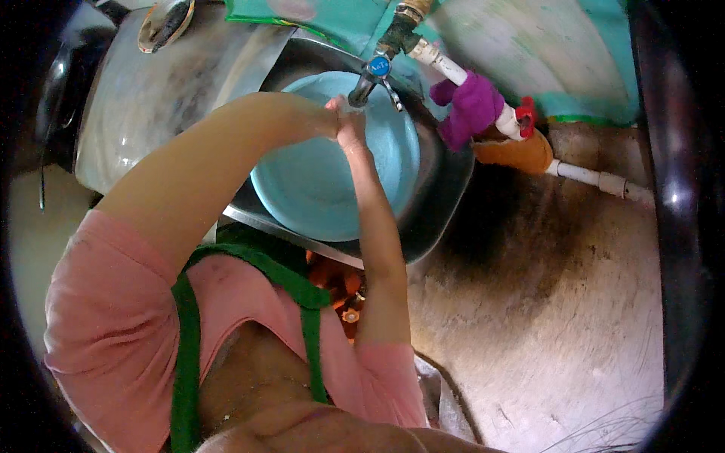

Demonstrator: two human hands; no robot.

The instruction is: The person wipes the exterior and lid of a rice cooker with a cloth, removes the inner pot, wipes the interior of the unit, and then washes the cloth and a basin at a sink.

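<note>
My left hand [330, 123] and my right hand [351, 131] meet under the spout of a metal faucet [363, 88]. They touch each other above a light-blue plastic basin [306, 181]. What looks like water runs from the spout onto them. Fingers overlap and are partly hidden, so whether anything small is held between them cannot be made out. The basin sits inside a stainless steel sink [447, 187] and appears to hold water. A lever handle [393, 96] juts from the faucet's right side.
Left of the sink is a metal countertop [170, 96] with an oval dish [165, 25] at its back. A purple cloth [473, 110] hangs on a white pipe [444, 68] with a red valve handle [527, 117]. Teal sheeting [317, 17] covers the wall behind. A stained wall [538, 272] stands right.
</note>
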